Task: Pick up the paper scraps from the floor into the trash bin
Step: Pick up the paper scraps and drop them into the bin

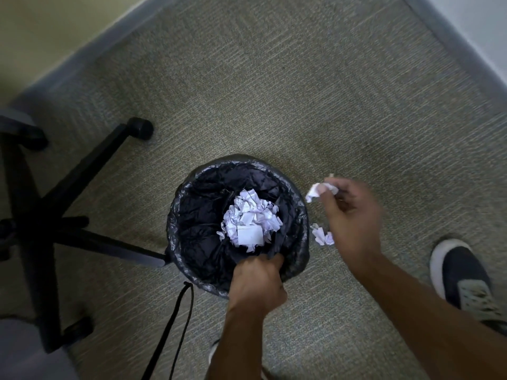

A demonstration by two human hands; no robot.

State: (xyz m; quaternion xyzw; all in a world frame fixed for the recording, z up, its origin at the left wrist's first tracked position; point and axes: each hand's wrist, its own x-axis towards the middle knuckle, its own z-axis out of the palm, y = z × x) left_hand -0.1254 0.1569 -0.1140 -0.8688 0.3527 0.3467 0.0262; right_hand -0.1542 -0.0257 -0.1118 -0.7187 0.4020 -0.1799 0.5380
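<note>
The trash bin (238, 223), lined with a black bag, is standing on the carpeted floor (274, 91) and is holding a heap of crumpled paper scraps (251, 222) at its bottom. The left hand (256, 281) is gripping the near rim of the bin, its fingers curled over the bag's edge. The right hand (348, 212), blurred, is hovering just to the right of the bin and pinching a crumpled scrap (315, 192) between its fingertips, level with the bin's far right edge. Another loose scrap (322, 235) is lying on the floor right beside the bin, partly under that hand. A shoe (463, 278) is resting farther right of the bin, and an office chair's black wheeled base (68, 209) is sitting to the bin's left, one leg touching it.
</note>
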